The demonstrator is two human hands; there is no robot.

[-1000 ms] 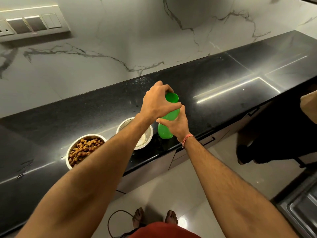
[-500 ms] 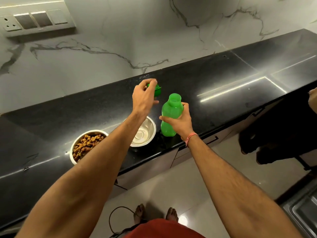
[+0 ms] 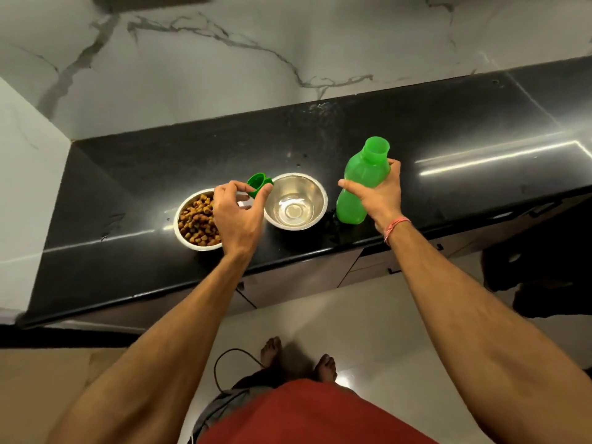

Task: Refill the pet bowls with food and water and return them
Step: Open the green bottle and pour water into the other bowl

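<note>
Two steel bowls stand side by side on the black counter (image 3: 448, 129). The left bowl (image 3: 192, 224) holds brown kibble. The right bowl (image 3: 296, 201) has only a little water at its bottom. My left hand (image 3: 238, 213) pinches a green bottle cap (image 3: 258, 184) between thumb and fingers, above the gap between the bowls, and covers part of the kibble bowl. My right hand (image 3: 378, 192) grips the uncapped green bottle (image 3: 360, 184), which stands upright just right of the water bowl.
A white marble wall (image 3: 256, 59) backs the counter and a white block (image 3: 28, 187) closes its left end. Drawer fronts (image 3: 320, 277) sit below the counter edge. My bare feet (image 3: 298, 360) and a black cable (image 3: 230, 363) are on the floor.
My left hand took the cap off the bottle and carried it left and down, to above the bowls. The right hand kept hold of the upright bottle. The camera tilted down.
</note>
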